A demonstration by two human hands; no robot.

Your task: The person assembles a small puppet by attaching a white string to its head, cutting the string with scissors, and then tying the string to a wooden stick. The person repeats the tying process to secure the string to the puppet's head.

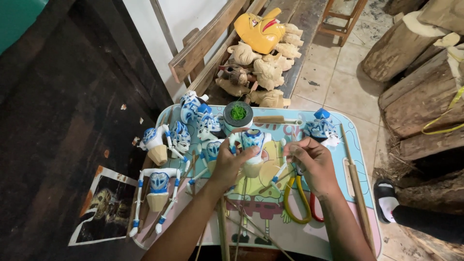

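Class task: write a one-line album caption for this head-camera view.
Left hand grips a blue-and-white puppet torso over a cartoon-printed tray; right hand pinches beside it.

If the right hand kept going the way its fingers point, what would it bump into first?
Probably the blue-and-white puppet body that the left hand holds; the right hand points left toward it, though depth is unclear.

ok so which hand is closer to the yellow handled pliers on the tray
Right. The right hand hovers just above the yellow-handled pliers, nearly over their handles. The left hand is off to their left, gripping the blue and white puppet body.
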